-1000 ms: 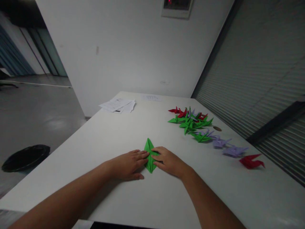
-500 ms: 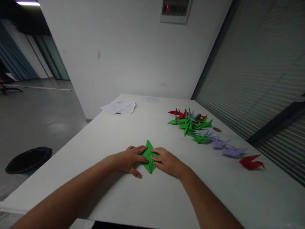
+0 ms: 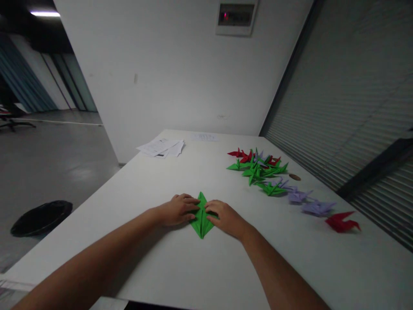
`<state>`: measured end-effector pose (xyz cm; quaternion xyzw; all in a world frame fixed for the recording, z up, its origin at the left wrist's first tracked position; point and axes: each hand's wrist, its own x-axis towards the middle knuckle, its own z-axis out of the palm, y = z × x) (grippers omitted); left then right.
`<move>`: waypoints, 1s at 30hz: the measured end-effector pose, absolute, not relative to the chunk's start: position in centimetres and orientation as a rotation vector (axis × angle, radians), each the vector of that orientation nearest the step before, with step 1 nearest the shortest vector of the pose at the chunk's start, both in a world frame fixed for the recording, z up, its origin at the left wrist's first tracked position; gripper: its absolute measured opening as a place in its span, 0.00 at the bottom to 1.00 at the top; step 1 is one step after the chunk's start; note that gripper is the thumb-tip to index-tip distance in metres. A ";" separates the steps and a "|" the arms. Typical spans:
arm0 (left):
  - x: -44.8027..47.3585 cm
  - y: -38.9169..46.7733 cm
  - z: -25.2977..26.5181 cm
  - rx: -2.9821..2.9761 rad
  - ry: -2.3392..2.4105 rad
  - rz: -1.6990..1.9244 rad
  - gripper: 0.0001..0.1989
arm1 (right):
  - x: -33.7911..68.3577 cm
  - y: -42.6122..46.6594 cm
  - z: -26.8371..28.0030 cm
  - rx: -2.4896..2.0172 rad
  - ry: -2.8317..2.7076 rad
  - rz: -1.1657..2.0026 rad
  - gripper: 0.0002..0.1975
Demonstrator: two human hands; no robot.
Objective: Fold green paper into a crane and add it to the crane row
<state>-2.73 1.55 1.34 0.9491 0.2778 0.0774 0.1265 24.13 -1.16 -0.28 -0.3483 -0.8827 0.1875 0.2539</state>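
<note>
A green origami paper [image 3: 201, 224], folded into a diamond with a crease down its middle, lies on the white table in front of me. My left hand [image 3: 177, 209] is on its left side, fingers over the upper left edge and thumb close beneath them. On the opposite side my right hand [image 3: 224, 216] has its bent fingers and thumb closed on the paper's right edge. Between the two hands the upper tip and the lower half of the diamond show. The fingers hide its side corners.
A pile of folded paper cranes [image 3: 254, 170] in green, red and purple lies at the back right. Purple cranes [image 3: 318, 208] and a red crane [image 3: 342, 222] trail nearer. Printed sheets [image 3: 159, 147] lie far left. A black-lined bin [image 3: 41, 218] stands left of the table [image 3: 193, 271].
My left thumb has drawn up from below the paper toward the fingers. The right fingers have curled in at the right edge, and more of the diamond's lower half shows.
</note>
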 end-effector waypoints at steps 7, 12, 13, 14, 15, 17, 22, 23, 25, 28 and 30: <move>-0.5 -0.1 -0.1 2.843 1.061 0.327 0.21 | 24.0 -1.0 -0.6 -1.004 -2.408 0.478 0.15; -0.5 0.0 -0.6 2.841 1.059 0.218 0.33 | 24.2 -0.8 -0.9 -1.108 -2.484 0.467 0.28; -0.5 0.2 -0.7 2.842 1.047 0.193 0.35 | 24.2 -0.7 -1.1 -1.121 -2.510 0.460 0.30; -0.6 0.4 -0.7 2.844 1.032 0.171 0.36 | 24.2 -0.7 -1.2 -1.129 -2.533 0.452 0.32; -0.7 0.6 -0.7 2.846 1.015 0.152 0.37 | 24.2 -0.6 -1.3 -1.134 -2.552 0.445 0.34; -0.8 1.2 -0.5 2.855 0.970 0.121 0.40 | 24.2 -0.5 -1.5 -1.147 -2.580 0.433 0.36; -0.8 2.0 0.0 2.864 0.891 0.041 0.50 | 23.9 -0.5 -1.3 -1.229 -2.635 0.413 0.39; -0.8 2.1 0.1 2.862 0.889 0.027 0.52 | 23.8 -0.5 -1.3 -1.236 -2.645 0.408 0.40; -0.7 2.1 0.1 2.860 0.887 0.014 0.54 | 23.8 -0.5 -1.4 -1.238 -2.663 0.398 0.40; -0.5 2.3 0.1 2.860 0.889 0.002 0.56 | 23.7 -0.3 -1.8 -1.229 -2.671 0.377 0.42; -0.5 2.4 0.0 2.861 0.889 -0.001 0.56 | 23.8 -0.3 -2.1 -1.220 -2.669 0.362 0.42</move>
